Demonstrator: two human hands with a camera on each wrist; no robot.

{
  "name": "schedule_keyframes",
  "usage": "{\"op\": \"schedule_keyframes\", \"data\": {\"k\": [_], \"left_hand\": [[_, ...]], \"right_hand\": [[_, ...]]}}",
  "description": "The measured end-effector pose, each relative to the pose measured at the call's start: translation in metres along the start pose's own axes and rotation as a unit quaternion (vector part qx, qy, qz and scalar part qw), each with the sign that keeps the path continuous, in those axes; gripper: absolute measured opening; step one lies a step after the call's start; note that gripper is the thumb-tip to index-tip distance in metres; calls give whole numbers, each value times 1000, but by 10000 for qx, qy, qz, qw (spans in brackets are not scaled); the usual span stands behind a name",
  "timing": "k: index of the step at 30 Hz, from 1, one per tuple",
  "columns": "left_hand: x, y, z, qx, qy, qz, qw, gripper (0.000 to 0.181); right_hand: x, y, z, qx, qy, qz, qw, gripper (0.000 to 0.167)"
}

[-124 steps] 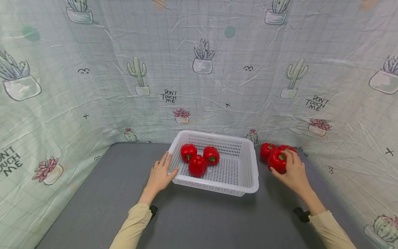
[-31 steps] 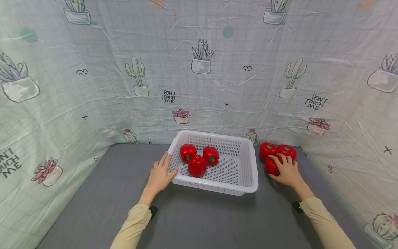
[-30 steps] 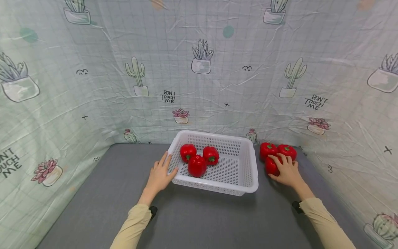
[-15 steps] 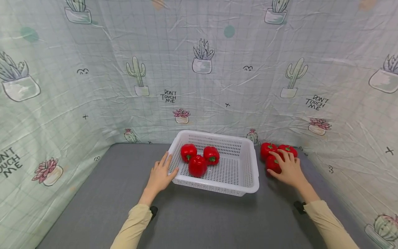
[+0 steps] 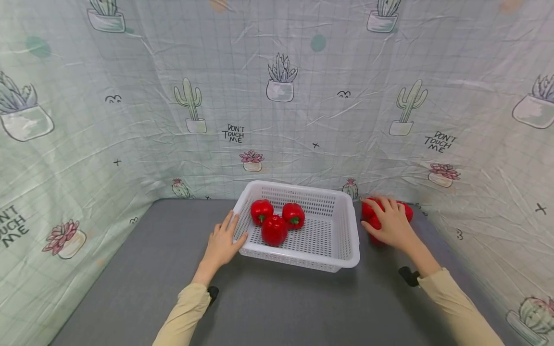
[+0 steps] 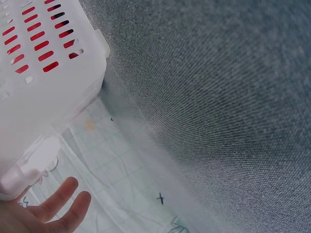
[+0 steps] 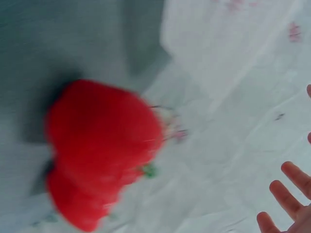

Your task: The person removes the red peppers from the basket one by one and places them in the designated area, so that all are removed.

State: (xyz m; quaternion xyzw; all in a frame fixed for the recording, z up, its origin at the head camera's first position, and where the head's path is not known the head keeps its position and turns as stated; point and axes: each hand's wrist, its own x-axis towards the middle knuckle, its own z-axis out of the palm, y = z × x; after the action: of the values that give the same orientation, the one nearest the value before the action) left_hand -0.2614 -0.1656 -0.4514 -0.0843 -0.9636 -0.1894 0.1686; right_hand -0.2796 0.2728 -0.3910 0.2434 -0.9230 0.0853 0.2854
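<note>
My left hand rests on the left rim of a white perforated plastic basket, its fingers fairly straight. In the left wrist view, two fingers stick out past the basket's wall. Three red bell peppers, one of them the front pepper, sit inside the basket. To the right of the basket, my right hand hovers with spread fingers over a cluster of red bell peppers, partly hiding them. In the right wrist view, its fingers are apart from the blurred red peppers.
A grey tabletop lies under everything. Wrinkled cloth printed with potted cacti hangs behind and along both sides, close behind the basket and the pepper cluster.
My right hand lowered a bell pepper in front of the other two and let go. It has since shifted up and left over the cluster. The left hand and basket stay put.
</note>
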Motion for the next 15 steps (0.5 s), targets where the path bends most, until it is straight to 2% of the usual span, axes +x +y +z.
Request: {"op": "schedule_keyframes", "data": {"k": [10, 15], "left_hand": [[-1, 0, -2, -14, -71, -71, 9999, 64], [0, 0, -1, -2, -86, -53, 9999, 64]], "right_hand": [[54, -45, -21, 1, 231, -862, 9960, 56], [76, -60, -23, -6, 133, -1132, 9935, 55]]}}
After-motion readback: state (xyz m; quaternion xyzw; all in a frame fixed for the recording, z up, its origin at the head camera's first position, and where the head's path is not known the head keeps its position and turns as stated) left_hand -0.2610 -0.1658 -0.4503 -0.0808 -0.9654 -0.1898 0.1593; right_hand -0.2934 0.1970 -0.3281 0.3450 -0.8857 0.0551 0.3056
